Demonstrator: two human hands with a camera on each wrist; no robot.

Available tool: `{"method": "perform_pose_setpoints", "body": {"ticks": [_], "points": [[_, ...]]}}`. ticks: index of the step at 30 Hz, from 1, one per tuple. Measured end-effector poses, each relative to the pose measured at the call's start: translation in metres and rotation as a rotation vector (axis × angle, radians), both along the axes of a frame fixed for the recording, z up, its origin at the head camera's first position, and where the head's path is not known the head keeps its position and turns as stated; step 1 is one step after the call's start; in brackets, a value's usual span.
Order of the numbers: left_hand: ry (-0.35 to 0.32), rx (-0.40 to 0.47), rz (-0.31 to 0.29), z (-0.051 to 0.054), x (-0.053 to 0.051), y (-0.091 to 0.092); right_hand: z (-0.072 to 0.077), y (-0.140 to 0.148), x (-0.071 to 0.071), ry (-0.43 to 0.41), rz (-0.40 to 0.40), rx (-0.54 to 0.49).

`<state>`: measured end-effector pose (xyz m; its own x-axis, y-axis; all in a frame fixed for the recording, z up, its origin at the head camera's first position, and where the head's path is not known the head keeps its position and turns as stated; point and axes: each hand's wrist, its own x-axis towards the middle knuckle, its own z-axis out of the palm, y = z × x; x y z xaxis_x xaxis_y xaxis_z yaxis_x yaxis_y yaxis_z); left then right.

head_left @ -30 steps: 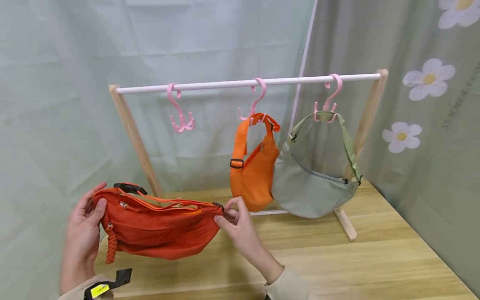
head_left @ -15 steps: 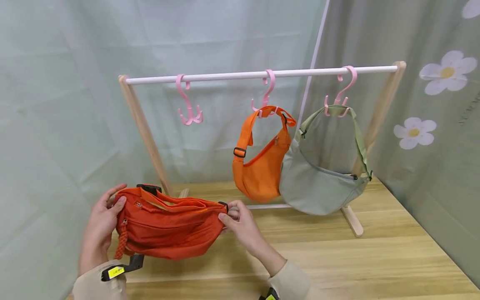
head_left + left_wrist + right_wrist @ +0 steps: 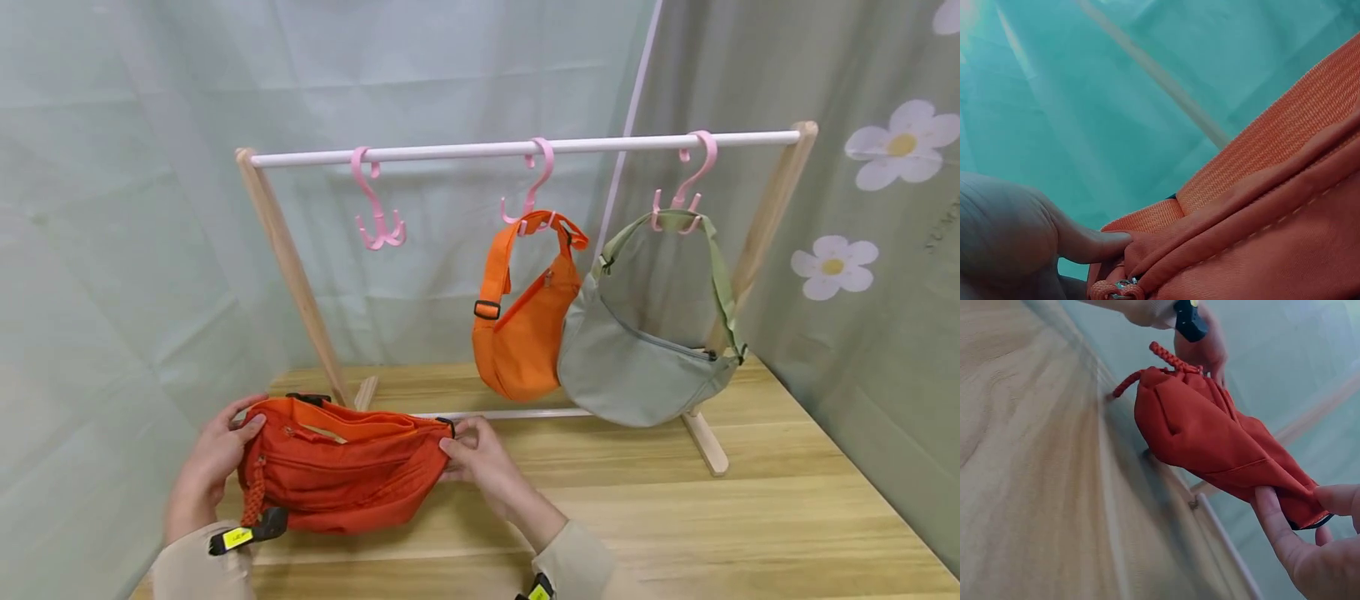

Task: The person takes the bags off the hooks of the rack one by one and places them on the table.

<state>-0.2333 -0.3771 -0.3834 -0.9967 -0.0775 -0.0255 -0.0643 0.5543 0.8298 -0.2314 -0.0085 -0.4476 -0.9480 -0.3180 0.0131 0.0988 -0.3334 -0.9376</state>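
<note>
A red sling bag (image 3: 341, 483) with an orange strap (image 3: 375, 423) is stretched level between both hands at the front left. My left hand (image 3: 210, 467) grips its left end, where a braided zipper pull (image 3: 255, 492) dangles. In the left wrist view the thumb of the left hand (image 3: 1016, 231) presses on the bag's corner beside the strap. At the opposite end, my right hand (image 3: 487, 468) pinches the fabric next to a black buckle (image 3: 446, 427). The right wrist view has the bag (image 3: 1204, 425) held above the table, thumb and fingers on its tip.
Behind the bag stands a wooden rack with a white rail (image 3: 450, 151). A pink hook (image 3: 381, 225) hangs at left without a bag. An orange bag (image 3: 525, 350) and a grey-green bag (image 3: 645, 375) hang from the other two hooks. The wooden table (image 3: 712, 533) lies below.
Both hands have lowered the red bag slightly, and its left end has come rightward in the head view. The head view has shifted a little. The grips and hanging bags stay the same.
</note>
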Motion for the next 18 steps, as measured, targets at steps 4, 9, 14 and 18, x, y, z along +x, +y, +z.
{"method": "perform_pose_setpoints", "body": {"ticks": [4,9,14,18], "points": [[-0.049,0.005,0.012,-0.006,-0.005,-0.002,-0.012,-0.001,-0.003,-0.038,0.017,-0.031],[-0.093,-0.041,0.03,-0.016,-0.01,-0.003,-0.024,0.001,-0.006,-0.06,0.076,-0.012],[-0.128,-0.045,0.028,-0.024,-0.013,-0.002,-0.031,0.004,-0.009,-0.066,0.099,0.037],[-0.155,-0.024,0.018,-0.03,-0.013,-0.003,-0.032,0.004,-0.009,-0.078,0.116,0.05]]}}
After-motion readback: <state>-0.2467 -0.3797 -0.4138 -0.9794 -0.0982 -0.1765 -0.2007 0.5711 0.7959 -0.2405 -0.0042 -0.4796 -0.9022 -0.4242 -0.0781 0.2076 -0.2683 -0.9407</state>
